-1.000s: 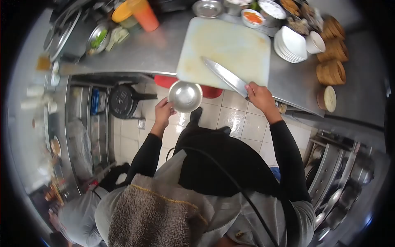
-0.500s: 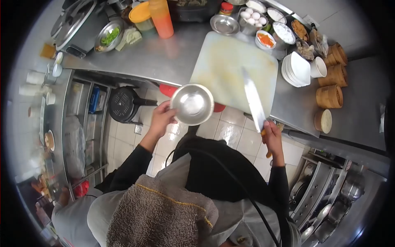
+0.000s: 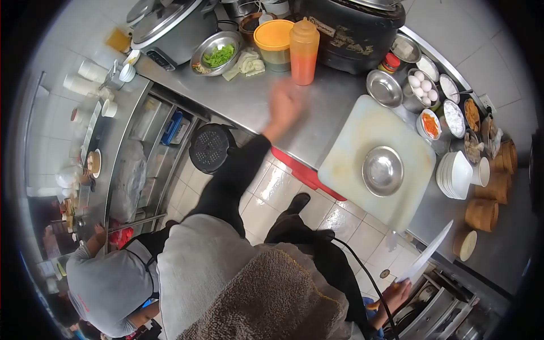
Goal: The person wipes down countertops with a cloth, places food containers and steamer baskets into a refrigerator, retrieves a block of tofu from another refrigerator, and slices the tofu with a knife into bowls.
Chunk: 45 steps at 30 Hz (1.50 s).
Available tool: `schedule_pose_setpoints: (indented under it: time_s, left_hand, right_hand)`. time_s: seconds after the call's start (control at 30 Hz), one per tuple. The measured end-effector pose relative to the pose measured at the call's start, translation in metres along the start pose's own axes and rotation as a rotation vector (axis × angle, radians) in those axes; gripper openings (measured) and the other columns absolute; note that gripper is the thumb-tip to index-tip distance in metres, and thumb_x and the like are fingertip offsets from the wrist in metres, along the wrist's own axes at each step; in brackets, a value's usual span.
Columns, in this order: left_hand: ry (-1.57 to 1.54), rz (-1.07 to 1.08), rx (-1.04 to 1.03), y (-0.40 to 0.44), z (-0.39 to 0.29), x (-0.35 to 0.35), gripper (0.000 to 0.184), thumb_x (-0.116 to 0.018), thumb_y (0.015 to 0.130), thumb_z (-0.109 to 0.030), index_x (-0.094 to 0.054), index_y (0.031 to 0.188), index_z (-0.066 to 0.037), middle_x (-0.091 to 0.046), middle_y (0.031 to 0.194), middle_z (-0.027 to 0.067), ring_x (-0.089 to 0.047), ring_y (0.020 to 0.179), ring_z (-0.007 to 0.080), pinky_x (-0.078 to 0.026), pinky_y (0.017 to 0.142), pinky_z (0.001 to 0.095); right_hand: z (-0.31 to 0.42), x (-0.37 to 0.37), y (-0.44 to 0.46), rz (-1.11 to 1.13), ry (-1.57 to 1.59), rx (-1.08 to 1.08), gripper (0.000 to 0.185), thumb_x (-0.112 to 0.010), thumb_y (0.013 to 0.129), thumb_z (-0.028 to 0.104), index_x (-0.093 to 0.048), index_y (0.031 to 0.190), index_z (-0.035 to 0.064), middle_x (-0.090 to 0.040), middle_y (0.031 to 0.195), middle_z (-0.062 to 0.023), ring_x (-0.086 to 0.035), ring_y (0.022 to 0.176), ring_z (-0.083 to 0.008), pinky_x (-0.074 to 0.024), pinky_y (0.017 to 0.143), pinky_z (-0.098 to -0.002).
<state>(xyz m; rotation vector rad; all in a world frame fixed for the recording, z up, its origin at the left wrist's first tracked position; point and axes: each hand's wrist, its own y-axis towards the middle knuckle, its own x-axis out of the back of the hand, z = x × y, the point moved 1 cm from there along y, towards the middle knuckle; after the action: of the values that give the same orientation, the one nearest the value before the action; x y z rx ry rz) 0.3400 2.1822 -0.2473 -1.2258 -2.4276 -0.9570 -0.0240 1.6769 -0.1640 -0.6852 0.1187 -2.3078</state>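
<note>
My left hand (image 3: 288, 105) is over the steel counter, just below a squeeze bottle (image 3: 304, 54) of orange-red sauce; motion smears its fingers. Beside that bottle stands a tub with a yellow lid (image 3: 273, 35). In my right hand (image 3: 396, 294), low at the right, is the handle of a knife (image 3: 426, 253), its long blade pointing up and right, off the counter's edge. A shiny metal bowl (image 3: 383, 171) rests on the white cutting board (image 3: 351, 153), apart from both hands.
At the back stand a rice cooker (image 3: 170, 28), a bowl of chopped greens (image 3: 218, 54) and a dark pot (image 3: 351, 37). White bowls (image 3: 454, 175), eggs (image 3: 422, 88) and bamboo steamers (image 3: 481, 215) line the right. A co-worker (image 3: 110, 283) is at the lower left; a black stool (image 3: 211, 148) stands below.
The metal bowl has left my left hand and lies on the cutting board. That hand has moved up towards the sauce bottle. My right hand has lowered with the knife, and the view has shifted left.
</note>
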Motion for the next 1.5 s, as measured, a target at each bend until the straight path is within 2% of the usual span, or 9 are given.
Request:
schedule_pose_setpoints:
  time_s: [0.07,0.17,0.37,0.57,0.87,1.1,1.3,1.4,1.5]
  left_hand:
    - [0.377,-0.153,-0.056,0.076,0.089,0.01,0.048,-0.059,0.09,-0.021,-0.055,0.131,0.002,-0.055,0.132,0.0281,-0.057,0.119,0.0423,-0.048,0.1,0.0466]
    - [0.519,0.137,0.176,0.127,0.154,0.024,0.053,-0.061,0.088,-0.036,-0.06,0.126,0.0,-0.061,0.127,0.025,-0.06,0.116,0.0401,-0.05,0.096,0.0465]
    - [0.793,0.761,0.203,0.107,0.105,0.072,0.064,-0.066,0.08,-0.06,-0.071,0.112,-0.005,-0.063,0.13,0.0174,-0.059,0.121,0.0373,-0.048,0.098,0.0475]
    - [0.62,0.55,0.0,0.057,0.124,0.088,0.072,-0.061,0.085,-0.057,-0.054,0.141,-0.012,-0.035,0.157,0.0144,-0.022,0.148,0.0407,-0.019,0.118,0.057]
    - [0.516,0.369,-0.056,0.141,0.225,0.009,0.062,-0.051,0.092,-0.033,-0.043,0.147,-0.006,-0.039,0.154,0.0196,-0.031,0.144,0.042,-0.023,0.119,0.0516]
    - [0.526,0.401,-0.19,0.001,0.112,0.049,0.063,-0.059,0.083,-0.029,-0.05,0.141,-0.005,-0.042,0.152,0.0192,-0.034,0.143,0.0395,-0.027,0.116,0.0513]
    - [0.301,0.632,-0.491,-0.004,0.037,-0.068,0.063,-0.062,0.083,-0.029,-0.051,0.142,-0.009,-0.046,0.15,0.017,-0.033,0.143,0.0386,-0.028,0.116,0.0486]
    - [0.453,0.406,-0.342,0.021,0.02,-0.146,0.06,-0.06,0.082,-0.027,-0.053,0.14,-0.008,-0.046,0.149,0.015,-0.034,0.143,0.037,-0.029,0.116,0.0478]
    - [0.299,0.599,-0.312,0.048,0.006,-0.184,0.056,-0.059,0.082,-0.023,-0.057,0.136,-0.009,-0.045,0.151,0.0129,-0.036,0.142,0.0313,-0.03,0.115,0.0502]
  right_hand:
    - [-0.041,0.011,0.013,-0.089,0.129,0.023,0.035,-0.046,0.105,0.04,-0.048,0.085,0.0115,-0.041,0.057,0.0011,-0.043,0.042,-0.0093,-0.0324,0.038,-0.0237]
    - [-0.049,0.019,0.013,0.01,0.027,0.058,0.035,-0.049,0.105,0.04,-0.049,0.084,0.0111,-0.04,0.06,0.0035,-0.039,0.047,-0.0064,-0.0299,0.041,-0.0228]
    - [-0.023,-0.007,0.012,0.102,-0.01,0.194,0.039,-0.046,0.106,0.041,-0.047,0.08,0.0118,-0.042,0.058,0.003,-0.041,0.043,-0.0067,-0.031,0.039,-0.0224]
    - [0.015,-0.031,-0.002,0.129,-0.112,0.125,0.04,-0.044,0.106,0.041,-0.045,0.079,0.0109,-0.042,0.058,0.001,-0.043,0.044,-0.0084,-0.0335,0.04,-0.0235]
    - [0.022,-0.045,-0.001,0.186,-0.145,0.047,0.034,-0.049,0.105,0.039,-0.052,0.083,0.0136,-0.045,0.058,0.0035,-0.042,0.044,-0.0053,-0.0332,0.039,-0.0212]
    - [-0.001,-0.04,-0.013,0.164,-0.025,0.012,0.039,-0.043,0.106,0.042,-0.048,0.083,0.0107,-0.047,0.056,0.0004,-0.045,0.042,-0.0089,-0.0377,0.039,-0.0238]
    - [-0.015,-0.046,-0.015,0.223,0.017,-0.017,0.037,-0.044,0.106,0.041,-0.048,0.083,0.0117,-0.048,0.056,-0.0003,-0.047,0.041,-0.0092,-0.0383,0.039,-0.0239]
    - [-0.007,-0.046,-0.019,0.194,0.072,-0.004,0.037,-0.045,0.106,0.041,-0.047,0.083,0.0122,-0.048,0.056,-0.001,-0.047,0.041,-0.0096,-0.0385,0.039,-0.0237]
    - [-0.011,-0.032,-0.025,0.151,0.093,-0.024,0.037,-0.045,0.106,0.041,-0.047,0.082,0.0123,-0.048,0.056,-0.0012,-0.047,0.041,-0.0096,-0.0383,0.038,-0.0234]
